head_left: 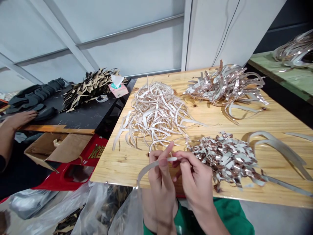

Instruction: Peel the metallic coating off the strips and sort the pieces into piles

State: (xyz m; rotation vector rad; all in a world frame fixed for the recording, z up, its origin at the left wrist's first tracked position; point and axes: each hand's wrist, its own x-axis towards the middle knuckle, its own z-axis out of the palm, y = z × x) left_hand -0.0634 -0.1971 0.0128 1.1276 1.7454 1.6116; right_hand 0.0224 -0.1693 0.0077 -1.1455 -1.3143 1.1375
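Both my hands meet at the near edge of a wooden table (122, 163). My left hand (161, 181) pinches a long curved pale strip (149, 166) that arcs down to the left off the table edge. My right hand (195, 179) pinches the same strip's end near its tip, fingers closed. Just right of my hands lies a heap of short shiny copper-and-white scraps (225, 156). Beyond my hands spreads a pile of pale curved strips (156, 114).
A tangle of metallic strips (227, 83) lies at the table's far right, with loose long strips (276, 143) on the near right. A black table (83, 117) to the left carries dark pieces and a tissue box (118, 88); another person's hand (18, 119) rests there. Plastic bags (97, 209) hang below.
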